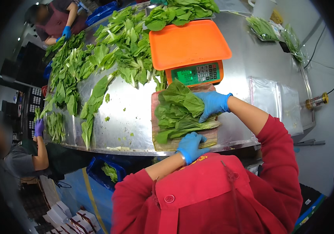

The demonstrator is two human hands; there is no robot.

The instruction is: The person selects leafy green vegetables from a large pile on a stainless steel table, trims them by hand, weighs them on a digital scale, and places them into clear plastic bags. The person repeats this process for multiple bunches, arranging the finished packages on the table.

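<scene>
A bunch of leafy greens lies on a reddish woven mat at the table's near edge, leaves to the left and stems to the right. My right hand, in a blue glove, is closed over the upper right part of the bunch. Just below the bunch is my left hand, also blue-gloved, over the mat's near edge; its fingers are bent and whether they touch anything I cannot tell. Beyond the mat stands a digital scale with a bare orange tray.
More leafy greens spread over the steel table at the left and behind the scale. Clear plastic bags lie at right, packed greens farther back. Two co-workers handle greens at left. A blue crate stands below the edge.
</scene>
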